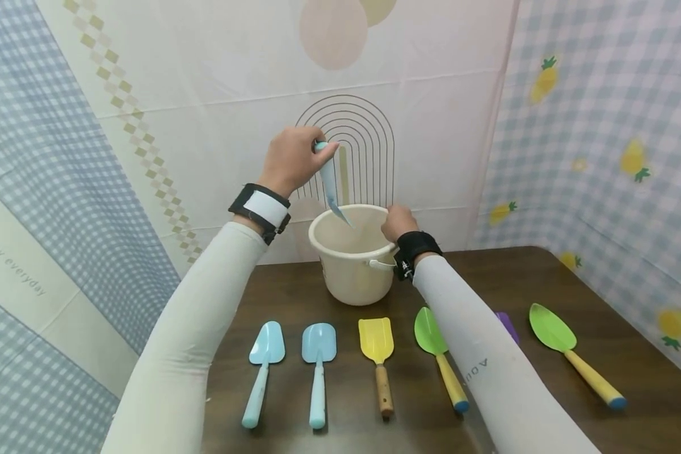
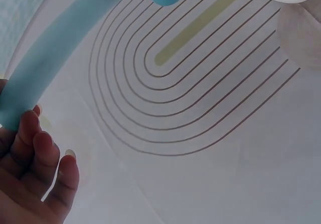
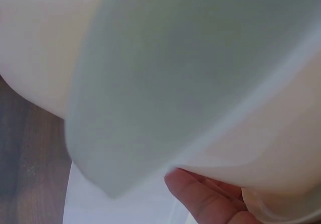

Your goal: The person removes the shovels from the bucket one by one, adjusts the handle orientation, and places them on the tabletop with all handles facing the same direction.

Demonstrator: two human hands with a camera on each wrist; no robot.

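Observation:
A light blue garden trowel [image 1: 329, 183] hangs from my left hand [image 1: 296, 157], which grips it near the top of its handle. Its blade points down into the mouth of a cream plastic bucket [image 1: 354, 277]. In the left wrist view the curled fingers [image 2: 37, 153] hold the end of the blue handle [image 2: 50, 58]. My right hand [image 1: 400, 222] holds the bucket's rim at its right side. Close up, the right wrist view shows fingertips [image 3: 200, 194] against the bucket wall.
Along the front of the dark wooden table [image 1: 250, 271] lie two light blue hand shovels [image 1: 319, 343], a yellow shovel [image 1: 376, 340] with a wooden handle, and two green trowels [image 1: 552, 328]. My right sleeve mostly covers a purple tool [image 1: 507, 325]. Patterned cloth [image 1: 232, 63] hangs behind.

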